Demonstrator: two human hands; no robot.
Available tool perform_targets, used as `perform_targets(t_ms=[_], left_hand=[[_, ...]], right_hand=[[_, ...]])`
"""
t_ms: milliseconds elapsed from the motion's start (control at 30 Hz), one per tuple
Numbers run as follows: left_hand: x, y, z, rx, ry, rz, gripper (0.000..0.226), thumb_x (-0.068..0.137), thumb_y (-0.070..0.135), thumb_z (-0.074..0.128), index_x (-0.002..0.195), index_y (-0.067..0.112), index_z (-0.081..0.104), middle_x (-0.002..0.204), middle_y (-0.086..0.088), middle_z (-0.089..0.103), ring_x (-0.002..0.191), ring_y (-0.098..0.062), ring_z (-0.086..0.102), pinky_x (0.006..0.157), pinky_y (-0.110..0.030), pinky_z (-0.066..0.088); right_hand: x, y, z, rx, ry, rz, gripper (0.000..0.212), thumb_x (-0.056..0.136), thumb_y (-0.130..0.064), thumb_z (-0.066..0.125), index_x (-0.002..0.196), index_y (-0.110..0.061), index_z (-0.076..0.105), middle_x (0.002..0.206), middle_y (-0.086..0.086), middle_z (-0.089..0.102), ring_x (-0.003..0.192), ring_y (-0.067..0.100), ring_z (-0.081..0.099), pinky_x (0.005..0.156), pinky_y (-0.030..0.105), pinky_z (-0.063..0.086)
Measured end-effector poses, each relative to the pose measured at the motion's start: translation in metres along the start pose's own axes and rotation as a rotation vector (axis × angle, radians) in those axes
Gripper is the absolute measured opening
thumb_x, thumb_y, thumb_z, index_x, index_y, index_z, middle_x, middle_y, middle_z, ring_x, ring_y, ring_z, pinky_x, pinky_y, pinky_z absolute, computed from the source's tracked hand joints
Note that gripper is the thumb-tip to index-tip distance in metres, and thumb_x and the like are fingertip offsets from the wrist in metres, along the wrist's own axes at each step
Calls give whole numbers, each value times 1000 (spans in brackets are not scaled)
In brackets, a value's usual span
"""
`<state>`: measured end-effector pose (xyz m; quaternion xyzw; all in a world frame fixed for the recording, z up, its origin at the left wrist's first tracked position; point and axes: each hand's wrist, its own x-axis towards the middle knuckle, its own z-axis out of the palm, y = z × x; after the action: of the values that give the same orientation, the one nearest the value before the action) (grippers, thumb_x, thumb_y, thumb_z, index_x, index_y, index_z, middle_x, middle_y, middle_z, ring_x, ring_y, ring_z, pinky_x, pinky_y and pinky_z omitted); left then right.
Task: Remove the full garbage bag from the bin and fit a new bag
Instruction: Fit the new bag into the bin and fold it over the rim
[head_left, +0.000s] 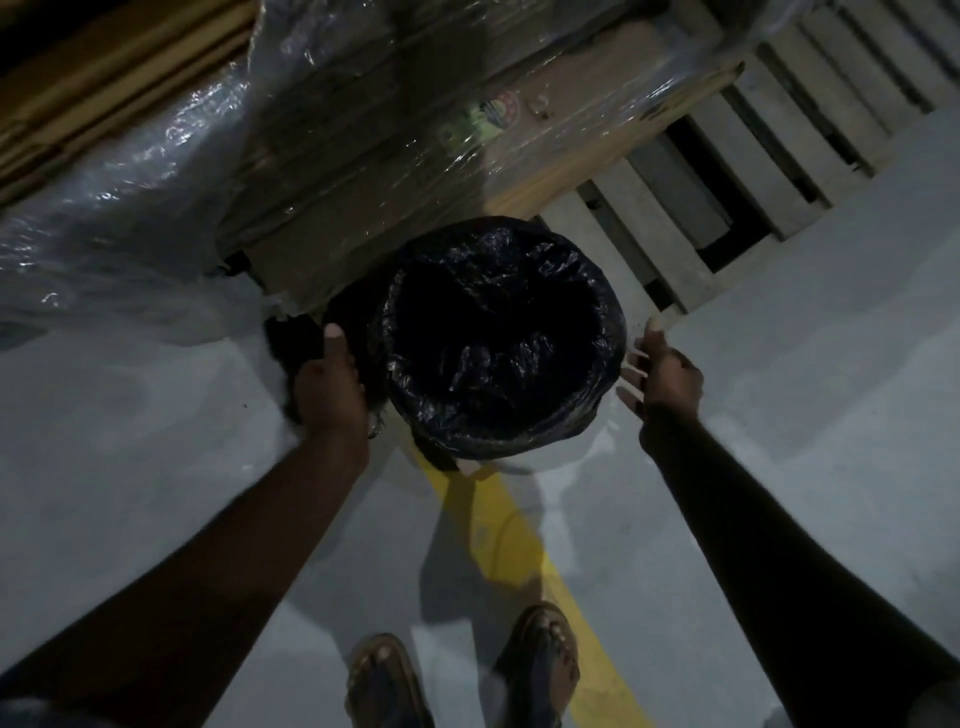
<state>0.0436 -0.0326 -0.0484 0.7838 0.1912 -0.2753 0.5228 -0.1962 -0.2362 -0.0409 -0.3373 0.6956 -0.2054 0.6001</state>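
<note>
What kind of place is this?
Probably a warehouse or storeroom: plastic-wrapped cartons, a wooden pallet and a yellow line painted on the grey floor.

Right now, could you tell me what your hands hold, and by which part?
Left hand grips a black bag beside the bin; which part is too dark to tell. Right hand holds nothing.
</note>
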Motion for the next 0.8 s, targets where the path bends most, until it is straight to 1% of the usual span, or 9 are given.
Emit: perform_targets(t_ms=[33,100,200,300,433,500,567,667,800], left_hand=[[-13,-5,-4,-10,-11,21,51,96,62,61,75,16,65,72,-5,64,65,-22,59,76,-38,50],[-37,-19,-8,-36,-145,-20,45,93,62,67,81,18,70,74,0,66,68,-16,61,75,-36,51],[-61,-38,-9,-176,-408,-206,52,90,61,69,128,26,73,120,1,78,110,-19,73,89,-38,58],[-73,-48,-3,-421,-434,-368,51,98,51,64,143,26,64,137,-2,71,125,-22,67,97,-38,56],[-75,-50,1,-578,-435,-412,50,100,47,64,142,21,65,138,-4,72,128,-24,67,103,-42,55],[-73,-51,2,-588,-493,-402,50,100,43,65,142,18,65,137,-7,72,128,-25,68,110,-44,53],[-70,-52,3,-581,-564,-392,45,101,34,64,142,14,64,139,-9,71,131,-25,67,111,-43,54],[-66,-56,5,-568,-620,-358,30,102,19,64,130,13,71,132,-9,75,124,-24,71,96,-37,63],[-65,-61,5,-538,-627,-348,23,102,12,63,105,18,85,116,-5,81,106,-18,78,80,-31,65]], right_hand=[[-11,4,-5,0,-26,15,58,97,-59,62,130,-12,64,124,8,70,108,24,70,88,40,62],[-32,14,-11,-4,-142,67,63,88,-63,68,127,-14,63,122,9,71,108,27,73,85,42,64],[-55,28,-11,75,-318,198,71,83,-62,69,133,-13,59,129,14,69,115,31,71,93,44,61],[-60,44,-5,281,-386,322,65,92,-59,65,139,-15,58,136,14,68,125,32,66,111,47,51],[-64,56,1,588,-386,450,46,100,-50,58,117,-7,60,121,13,68,124,22,61,123,39,37],[-64,60,1,708,-385,506,37,99,-49,61,110,-13,61,123,7,75,129,19,61,118,35,41],[-64,65,1,751,-409,518,44,95,-50,65,117,-12,68,127,7,75,127,24,66,109,37,50],[-65,73,3,705,-445,462,61,91,-60,68,130,-12,69,124,10,76,112,31,75,95,41,59],[-68,78,8,540,-505,361,64,90,-65,62,133,-17,67,133,11,72,122,33,70,102,45,58]])
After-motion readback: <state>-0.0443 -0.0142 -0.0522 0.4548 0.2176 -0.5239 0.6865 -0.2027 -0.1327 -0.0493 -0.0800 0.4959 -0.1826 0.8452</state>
